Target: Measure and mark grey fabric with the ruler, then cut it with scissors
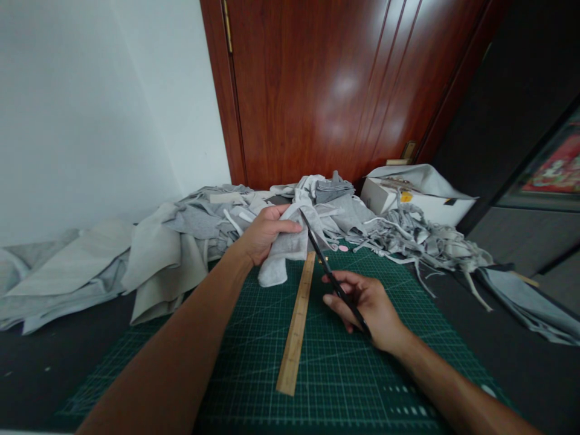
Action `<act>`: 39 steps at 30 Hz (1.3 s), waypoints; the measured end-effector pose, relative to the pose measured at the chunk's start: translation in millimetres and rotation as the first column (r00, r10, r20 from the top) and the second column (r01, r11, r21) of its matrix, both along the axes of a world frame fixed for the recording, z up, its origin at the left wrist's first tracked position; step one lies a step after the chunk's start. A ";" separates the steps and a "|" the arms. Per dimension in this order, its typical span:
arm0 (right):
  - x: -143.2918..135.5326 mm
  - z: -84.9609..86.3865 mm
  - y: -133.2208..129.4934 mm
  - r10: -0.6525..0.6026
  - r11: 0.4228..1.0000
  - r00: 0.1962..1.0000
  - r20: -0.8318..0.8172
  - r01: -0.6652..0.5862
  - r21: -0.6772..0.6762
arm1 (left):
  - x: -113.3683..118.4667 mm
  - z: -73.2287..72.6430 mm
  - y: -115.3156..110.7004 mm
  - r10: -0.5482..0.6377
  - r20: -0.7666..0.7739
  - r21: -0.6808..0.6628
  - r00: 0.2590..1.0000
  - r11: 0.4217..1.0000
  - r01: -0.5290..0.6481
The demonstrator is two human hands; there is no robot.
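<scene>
My left hand (270, 234) is closed on a piece of light grey fabric (290, 246), its thumb on top and the cloth hanging down over the mat. In my right hand (362, 302) is a pair of black scissors (333, 281), with the blades pointing up and left to the fabric's edge. The blade tips are at the cloth beside my left thumb; whether they are parted is too small to tell. A wooden ruler (296, 326) lies below, between my two hands, on the green cutting mat (254, 374).
Grey and cream fabric pieces (154, 248) pile up at the left and back. Tangled grey strips (421, 232) lie at the right, before a white box (421, 199). A folded grey cloth (530, 302) lies far right. Behind stands a brown wooden door (308, 90).
</scene>
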State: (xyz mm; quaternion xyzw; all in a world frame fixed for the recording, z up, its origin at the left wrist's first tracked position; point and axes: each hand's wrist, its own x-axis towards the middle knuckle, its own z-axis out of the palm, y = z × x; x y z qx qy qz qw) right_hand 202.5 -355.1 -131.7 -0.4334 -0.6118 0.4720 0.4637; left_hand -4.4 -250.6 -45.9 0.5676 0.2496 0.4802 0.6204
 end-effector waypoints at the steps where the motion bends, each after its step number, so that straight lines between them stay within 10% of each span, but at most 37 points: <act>1: 0.0 0.2 -0.2 -0.005 1.000 1.000 0.001 0.005 0.002 | 0.7 -0.6 0.7 0.021 0.016 0.010 1.000 1.000 -0.021; 13: -0.2 -1.3 3.1 -0.031 1.000 0.999 -0.026 0.031 -0.002 | 6.5 -9.1 12.7 0.291 0.151 0.202 0.945 0.927 -0.317; 22: -0.8 -1.7 3.0 -0.039 0.999 0.999 -0.015 0.039 -0.008 | 4.4 -13.2 18.7 0.538 0.063 0.502 0.841 0.711 -0.492; 39: -4.5 1.3 2.1 -0.057 0.997 0.998 0.002 0.057 -0.059 | 2.2 -19.6 25.1 0.516 -0.035 0.429 0.856 0.781 -0.453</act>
